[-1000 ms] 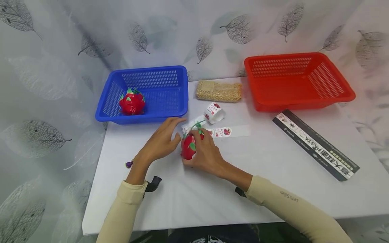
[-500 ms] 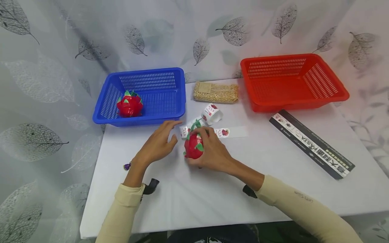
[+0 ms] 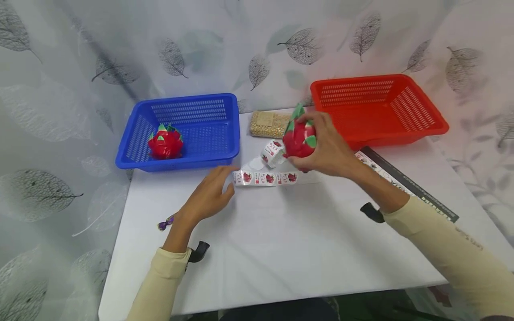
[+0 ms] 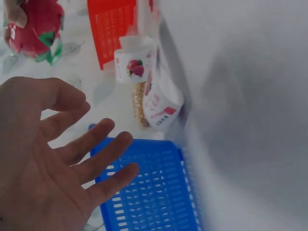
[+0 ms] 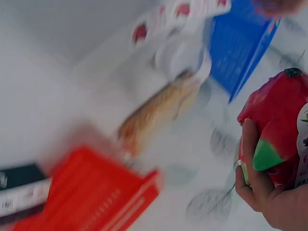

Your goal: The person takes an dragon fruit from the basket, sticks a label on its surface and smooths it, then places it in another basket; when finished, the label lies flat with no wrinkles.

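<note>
My right hand [image 3: 327, 145] grips a red dragon fruit [image 3: 299, 138] with green tips, raised above the table in front of the red basket. In the right wrist view a white sticker [image 5: 304, 130] shows on the dragon fruit's side. My left hand [image 3: 209, 194] lies near the left end of the label strip [image 3: 265, 178], its fingers loosely spread and holding nothing. The strip carries dragon fruit pictures and leads to a label roll [image 3: 272, 152]. A second dragon fruit [image 3: 165, 142] sits inside the blue basket [image 3: 213, 154].
The red basket [image 3: 361, 104] stands at the back right. A clear bag of yellow grains [image 3: 267, 125] lies between the baskets. A long black and white pasta box [image 3: 421, 191] rests at the right, partly behind my right forearm. A small purple wrapped piece [image 3: 165, 224] lies by my left wrist.
My right hand has lifted the dragon fruit off the label strip and carried it right and toward the back. The strip's labels now show in full. My left hand has hardly moved.
</note>
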{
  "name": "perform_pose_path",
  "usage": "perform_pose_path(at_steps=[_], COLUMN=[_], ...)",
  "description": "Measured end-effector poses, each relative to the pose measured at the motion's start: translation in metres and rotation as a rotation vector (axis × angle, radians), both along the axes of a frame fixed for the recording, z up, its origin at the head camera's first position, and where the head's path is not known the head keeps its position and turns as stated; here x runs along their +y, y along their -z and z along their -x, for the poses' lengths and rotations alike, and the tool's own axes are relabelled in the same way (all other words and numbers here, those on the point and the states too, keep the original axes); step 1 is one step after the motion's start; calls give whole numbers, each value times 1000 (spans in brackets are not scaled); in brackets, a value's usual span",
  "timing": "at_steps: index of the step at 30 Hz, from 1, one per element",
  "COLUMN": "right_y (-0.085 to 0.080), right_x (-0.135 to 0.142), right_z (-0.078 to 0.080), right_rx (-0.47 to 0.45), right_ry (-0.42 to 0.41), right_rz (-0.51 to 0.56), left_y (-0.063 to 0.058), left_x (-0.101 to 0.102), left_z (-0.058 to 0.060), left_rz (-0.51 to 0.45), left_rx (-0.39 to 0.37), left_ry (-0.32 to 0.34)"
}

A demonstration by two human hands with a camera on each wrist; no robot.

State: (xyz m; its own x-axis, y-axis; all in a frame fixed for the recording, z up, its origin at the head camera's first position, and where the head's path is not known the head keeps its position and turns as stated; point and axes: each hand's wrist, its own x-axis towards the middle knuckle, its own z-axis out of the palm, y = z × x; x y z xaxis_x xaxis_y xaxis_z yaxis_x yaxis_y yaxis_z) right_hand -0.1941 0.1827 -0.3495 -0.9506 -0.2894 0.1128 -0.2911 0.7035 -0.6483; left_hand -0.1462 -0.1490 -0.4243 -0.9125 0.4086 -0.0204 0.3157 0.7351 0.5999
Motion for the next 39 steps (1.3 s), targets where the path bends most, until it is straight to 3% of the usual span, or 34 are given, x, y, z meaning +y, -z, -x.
perform_pose_path(at_steps=[5, 10, 15, 20, 27, 33, 39], right_y=[-19, -27, -24, -5, 43, 67, 78], right_x=[49, 99, 133, 150, 148, 145, 146], right_z=[32, 65, 96, 121, 150, 161, 167], right_rx=[10, -32, -82, -171, -265, -322, -327], right_ry=[87, 172, 205, 168, 115, 83, 40], right_rz=[-14, -69, -75, -97, -156, -191, -158], left_y=[2, -7, -19, -19, -12, -8, -5], left_x=[-5, -13, -20, -19, -21, -21, -22], left_z=[-7, -7, -2, 1, 1, 7, 15], left_rz=[52, 29, -20, -28, -26, -34, -28], left_rx=[2, 136, 270, 304, 330, 348, 370], left_ry=[-19, -49, -89, -110, -161, -170, -168])
